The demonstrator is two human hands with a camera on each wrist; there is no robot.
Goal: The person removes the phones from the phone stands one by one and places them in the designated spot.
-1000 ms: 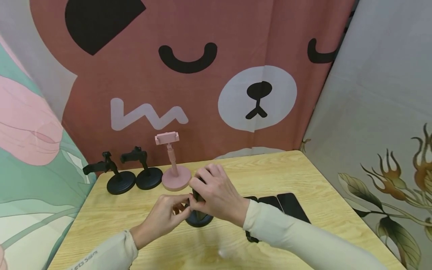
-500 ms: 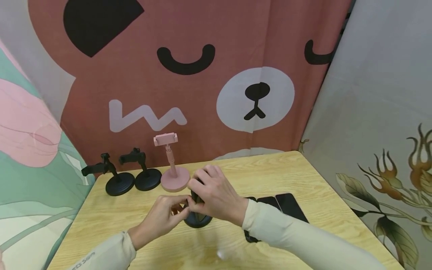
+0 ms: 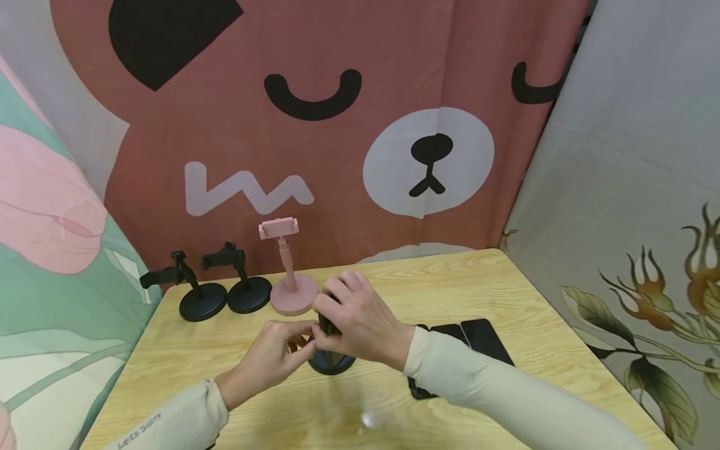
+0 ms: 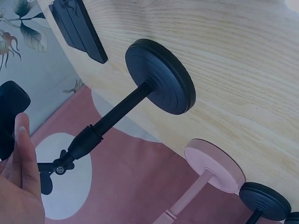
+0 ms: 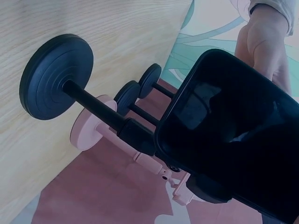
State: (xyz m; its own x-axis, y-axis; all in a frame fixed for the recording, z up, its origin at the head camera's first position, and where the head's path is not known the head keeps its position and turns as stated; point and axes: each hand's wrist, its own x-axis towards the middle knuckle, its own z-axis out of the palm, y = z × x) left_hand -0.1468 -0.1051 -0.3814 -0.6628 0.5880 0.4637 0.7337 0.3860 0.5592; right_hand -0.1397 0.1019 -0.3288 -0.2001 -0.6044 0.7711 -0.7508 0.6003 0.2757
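Note:
A black phone stand (image 3: 332, 364) stands upright on the table in front of the person, its round base and pole plain in both wrist views. At its top is a black smartphone (image 5: 233, 126), glossy screen facing the right wrist camera, with a black clamp jaw at its lower edge. My right hand (image 3: 354, 319) grips the phone from above, fingers curled over it in the head view. My left hand (image 3: 275, 350) pinches at the phone's left side with thumb and forefinger, close to the right thumb. The hands hide most of the clamp in the head view.
At the table's back left stand a pink phone stand (image 3: 294, 294) and two black phone stands (image 3: 203, 302) (image 3: 249, 295). Several dark phones (image 3: 486, 340) lie at the right, partly under the right sleeve. A bear-print curtain (image 3: 405, 237) hangs behind the wooden table (image 3: 270, 419).
Both hands stay at the top of the stand with almost no movement. The whole head view shifts slightly.

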